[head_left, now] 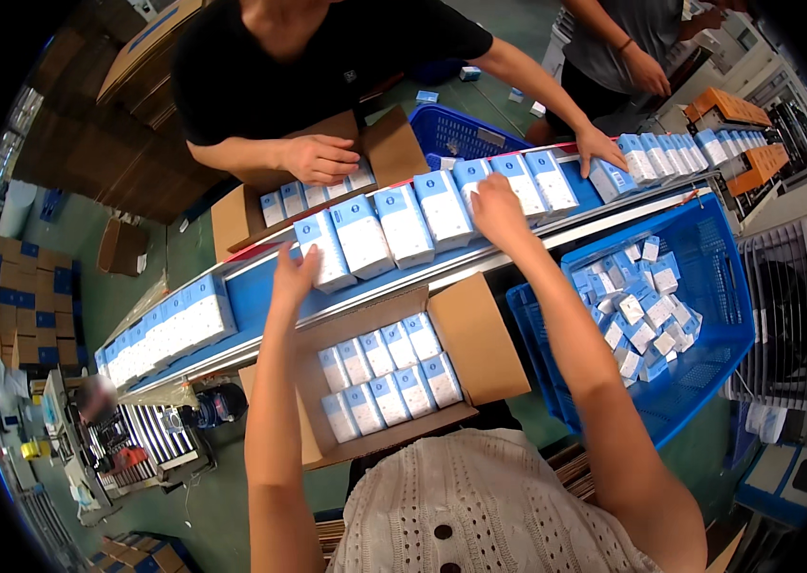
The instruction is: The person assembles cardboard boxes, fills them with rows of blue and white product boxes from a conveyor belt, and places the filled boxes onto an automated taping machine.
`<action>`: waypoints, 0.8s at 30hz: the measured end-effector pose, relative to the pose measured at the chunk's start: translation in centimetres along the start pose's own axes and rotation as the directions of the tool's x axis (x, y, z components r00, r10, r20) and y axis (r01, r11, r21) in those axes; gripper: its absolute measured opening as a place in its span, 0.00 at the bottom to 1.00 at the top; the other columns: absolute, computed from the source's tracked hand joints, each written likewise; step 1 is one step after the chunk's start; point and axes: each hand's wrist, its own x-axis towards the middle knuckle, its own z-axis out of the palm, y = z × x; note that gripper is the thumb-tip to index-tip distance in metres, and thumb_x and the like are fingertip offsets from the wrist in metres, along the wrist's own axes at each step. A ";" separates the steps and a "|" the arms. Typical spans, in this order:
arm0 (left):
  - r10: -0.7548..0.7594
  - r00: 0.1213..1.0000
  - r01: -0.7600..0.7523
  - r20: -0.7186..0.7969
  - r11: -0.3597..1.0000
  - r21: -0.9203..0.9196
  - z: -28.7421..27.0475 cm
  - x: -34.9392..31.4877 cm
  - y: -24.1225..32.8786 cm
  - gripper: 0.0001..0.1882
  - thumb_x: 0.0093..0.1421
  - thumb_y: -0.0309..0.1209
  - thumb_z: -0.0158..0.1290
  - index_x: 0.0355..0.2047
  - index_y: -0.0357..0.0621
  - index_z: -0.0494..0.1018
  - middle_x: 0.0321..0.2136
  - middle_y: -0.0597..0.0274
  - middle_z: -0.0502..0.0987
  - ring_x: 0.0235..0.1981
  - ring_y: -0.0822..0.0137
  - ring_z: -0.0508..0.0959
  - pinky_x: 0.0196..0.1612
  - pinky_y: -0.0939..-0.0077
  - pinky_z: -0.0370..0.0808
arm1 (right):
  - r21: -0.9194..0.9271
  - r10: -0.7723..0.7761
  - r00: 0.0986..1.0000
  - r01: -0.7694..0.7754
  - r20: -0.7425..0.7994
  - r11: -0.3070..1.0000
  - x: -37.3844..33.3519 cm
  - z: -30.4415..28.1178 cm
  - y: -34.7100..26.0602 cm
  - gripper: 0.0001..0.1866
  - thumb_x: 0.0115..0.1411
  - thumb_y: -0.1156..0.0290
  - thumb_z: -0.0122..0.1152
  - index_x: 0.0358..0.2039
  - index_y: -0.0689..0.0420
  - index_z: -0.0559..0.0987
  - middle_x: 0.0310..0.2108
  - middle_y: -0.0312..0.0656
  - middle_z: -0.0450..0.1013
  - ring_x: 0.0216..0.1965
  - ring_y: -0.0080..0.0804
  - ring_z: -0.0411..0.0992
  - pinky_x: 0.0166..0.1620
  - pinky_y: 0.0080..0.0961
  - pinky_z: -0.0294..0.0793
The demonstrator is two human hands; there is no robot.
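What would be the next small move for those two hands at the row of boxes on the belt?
Probably close both hands inward: the left hand and right hand sit open at opposite ends of a row of white-and-blue boxes, with the open carton waiting below.

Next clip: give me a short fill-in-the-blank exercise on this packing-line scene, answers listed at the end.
1. The person's left hand and right hand touch a row of white-and-blue boxes lying on a blue ____.
2. The open cardboard carton just below the belt holds ____ rows of small boxes.
3. The loose small boxes at the right lie in a ____ plastic crate.

Missing words: conveyor belt; two; blue
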 end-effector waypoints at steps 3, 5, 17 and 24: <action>0.166 0.981 -0.142 -0.096 0.966 0.217 -0.7 0.3 -0.3 0.40 0.47 0.46 0.55 0.51 0.27 0.55 0.38 0.39 0.71 0.40 0.53 0.73 0.42 0.70 0.69 | 0.082 -0.088 0.996 0.089 -0.007 0.993 3.2 3.8 -3.7 0.14 0.52 0.66 0.51 0.25 0.67 0.72 0.30 0.56 0.67 0.35 0.51 0.64 0.42 0.41 0.63; 0.155 0.979 -0.116 -0.128 0.956 0.269 -2.1 0.7 -0.5 0.40 0.47 0.46 0.55 0.50 0.26 0.55 0.38 0.38 0.71 0.41 0.52 0.73 0.43 0.70 0.68 | 0.096 -0.034 0.999 0.033 0.009 0.995 3.5 3.5 -5.6 0.15 0.52 0.65 0.51 0.26 0.68 0.71 0.31 0.56 0.67 0.35 0.51 0.64 0.42 0.41 0.63; 0.168 0.972 -0.119 -0.166 0.956 0.269 -8.0 -0.2 -3.2 0.42 0.45 0.51 0.56 0.48 0.27 0.56 0.39 0.39 0.71 0.44 0.51 0.71 0.45 0.69 0.67 | 0.209 0.214 0.912 -0.299 0.350 0.931 3.4 6.2 -10.8 0.38 0.42 0.45 0.60 0.37 0.71 0.68 0.36 0.60 0.69 0.38 0.50 0.70 0.42 0.34 0.69; 0.269 0.923 -0.164 -0.277 0.922 0.350 -10.4 -14.9 1.3 0.41 0.44 0.38 0.59 0.53 0.36 0.50 0.34 0.41 0.73 0.36 0.51 0.75 0.38 0.67 0.72 | 0.417 0.199 0.959 -0.269 0.203 0.868 -3.1 -4.3 -14.6 0.30 0.41 0.54 0.66 0.33 0.66 0.68 0.28 0.52 0.69 0.33 0.44 0.71 0.34 0.31 0.71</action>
